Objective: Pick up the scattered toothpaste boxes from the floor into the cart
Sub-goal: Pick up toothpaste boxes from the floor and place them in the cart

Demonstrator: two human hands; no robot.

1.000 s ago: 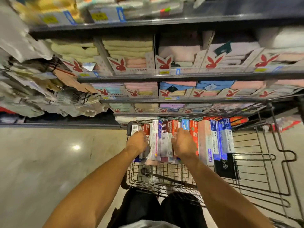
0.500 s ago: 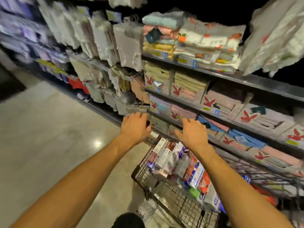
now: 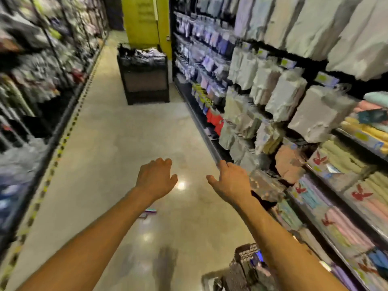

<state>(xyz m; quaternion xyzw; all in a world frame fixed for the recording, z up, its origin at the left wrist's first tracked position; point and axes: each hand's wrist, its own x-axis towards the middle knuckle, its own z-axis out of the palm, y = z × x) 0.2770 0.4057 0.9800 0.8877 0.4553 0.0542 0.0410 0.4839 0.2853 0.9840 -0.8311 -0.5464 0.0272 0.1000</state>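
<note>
Looks well along, going by the cart (image 3: 212, 280) at the low right edge of the frame: packed with a row of boxes (image 3: 245, 259) standing on end, all smeared by blur, so hard to say how many. Not finished yet, though. At least one small box (image 3: 150, 211), teal and purple, lying flat on the shiny floor (image 3: 117, 143) just under the middle of the frame, peeking out beside the left forearm (image 3: 100, 234), with maybe a bit of a second one just below and left of it; too blurry to be sure. Well apart from the cart, so a few steps and a bend down needed to fetch it. No other boxes to spot farther up the aisle. Held out in the middle of the frame, the left hand (image 3: 155, 179) and right hand (image 3: 231, 183), near each other but not touching, fingers loose and a bit spread, holding nothing. Up top in the middle, a black bin (image 3: 144, 80) on the floor by a yellow-green pillar (image 3: 144, 19), heaped with dark and pale stuff, too fuzzy to name. Along the right side, shelves (image 3: 315, 164) full of folded towels and hanging packs. Left to do, most likely: pick up the floor box and drop it in the cart with the rest.
</note>
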